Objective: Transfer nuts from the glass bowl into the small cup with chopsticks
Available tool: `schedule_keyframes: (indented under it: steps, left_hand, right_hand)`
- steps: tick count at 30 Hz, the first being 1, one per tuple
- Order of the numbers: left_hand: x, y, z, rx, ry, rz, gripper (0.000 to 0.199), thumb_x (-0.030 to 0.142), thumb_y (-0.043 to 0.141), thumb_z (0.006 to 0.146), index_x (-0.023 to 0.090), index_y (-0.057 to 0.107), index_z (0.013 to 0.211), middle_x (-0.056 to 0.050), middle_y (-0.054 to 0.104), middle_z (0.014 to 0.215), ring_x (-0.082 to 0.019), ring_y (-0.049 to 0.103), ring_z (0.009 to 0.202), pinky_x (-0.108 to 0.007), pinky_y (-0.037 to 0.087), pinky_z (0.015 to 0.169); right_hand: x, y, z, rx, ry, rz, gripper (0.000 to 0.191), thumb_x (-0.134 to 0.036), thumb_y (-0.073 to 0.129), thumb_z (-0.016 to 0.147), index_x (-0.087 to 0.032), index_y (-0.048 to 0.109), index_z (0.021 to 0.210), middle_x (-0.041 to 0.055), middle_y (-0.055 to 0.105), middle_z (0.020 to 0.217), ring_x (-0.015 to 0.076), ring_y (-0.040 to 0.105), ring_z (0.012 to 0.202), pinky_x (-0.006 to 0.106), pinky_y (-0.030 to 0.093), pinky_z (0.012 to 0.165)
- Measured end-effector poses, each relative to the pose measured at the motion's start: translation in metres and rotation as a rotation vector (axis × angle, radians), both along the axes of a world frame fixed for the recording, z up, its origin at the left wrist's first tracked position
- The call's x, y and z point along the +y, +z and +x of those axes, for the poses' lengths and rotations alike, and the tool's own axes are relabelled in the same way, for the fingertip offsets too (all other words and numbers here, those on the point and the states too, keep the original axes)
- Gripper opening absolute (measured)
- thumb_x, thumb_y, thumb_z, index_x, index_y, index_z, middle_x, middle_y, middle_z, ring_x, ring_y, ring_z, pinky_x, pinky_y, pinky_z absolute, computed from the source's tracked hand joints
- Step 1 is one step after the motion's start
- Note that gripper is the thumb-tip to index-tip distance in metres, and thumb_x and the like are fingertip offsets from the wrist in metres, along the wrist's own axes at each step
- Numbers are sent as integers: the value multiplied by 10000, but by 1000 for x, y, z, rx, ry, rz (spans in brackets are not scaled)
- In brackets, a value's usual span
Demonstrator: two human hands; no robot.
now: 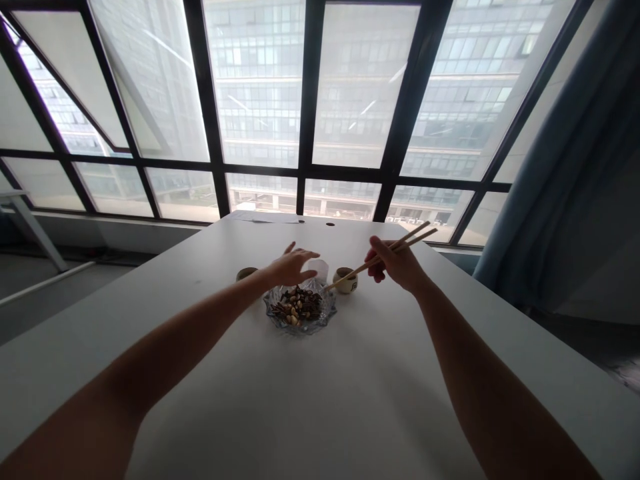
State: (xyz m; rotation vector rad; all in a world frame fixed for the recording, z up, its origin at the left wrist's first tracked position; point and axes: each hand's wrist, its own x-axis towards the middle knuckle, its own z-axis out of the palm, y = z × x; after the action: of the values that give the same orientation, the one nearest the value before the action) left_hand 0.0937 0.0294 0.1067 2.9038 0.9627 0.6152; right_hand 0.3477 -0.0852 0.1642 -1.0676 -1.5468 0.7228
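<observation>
My right hand (393, 263) is closed around a pair of wooden chopsticks (360, 268). Their tips point down and left, to the right rim of a clear glass bowl (327, 312). Small brown and tan pieces, like nuts or seeds, (297, 305) lie in the bowl. Over the bowl's far side my left hand (293, 265) reaches out with its fingers apart, holding nothing. Just right of its fingers stands a clear cup (318, 270), partly hidden by the hand. A small cream cup with dark markings (347, 285) sits behind the chopstick tips.
Another small cup (246, 273) stands left of the bowl, partly behind my left wrist. Everything rests on a white table (300, 400). At its far end lie papers (265, 217), near two dark round holes. Windows rise beyond, and a blue curtain (545, 173) hangs at the right.
</observation>
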Motion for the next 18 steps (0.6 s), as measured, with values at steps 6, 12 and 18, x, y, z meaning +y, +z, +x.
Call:
schedule_keyframes:
  steps: [6, 12, 18]
  left_hand:
    - [-5, -27, -106, -403, 224, 104, 348, 485, 558, 912, 229, 688, 1108, -93, 728, 1189, -296, 649, 1157, -540, 399, 1133]
    - [-6, -67, -133, -564, 361, 79, 433, 536, 555, 901, 206, 634, 1171, -130, 667, 1275, -311, 591, 1241, -500, 462, 1087]
    - [-9, -84, -130, -622, 415, -13, 550, 597, 554, 890, 174, 585, 1241, -156, 652, 1272, -314, 611, 1204, -490, 488, 1046]
  right_hand:
    - [3, -27, -43, -208, 305, -292, 617, -756, 699, 715, -149, 666, 617, 46, 657, 468, 119, 570, 331, 196, 439, 330]
    - [16, -60, -67, -72, 115, -180, 621, -799, 692, 666, -180, 665, 627, 13, 647, 459, 121, 585, 342, 191, 433, 322]
    - [14, -50, -55, 48, -85, -9, 644, -818, 669, 685, -178, 666, 620, 25, 624, 449, 119, 547, 327, 218, 448, 323]
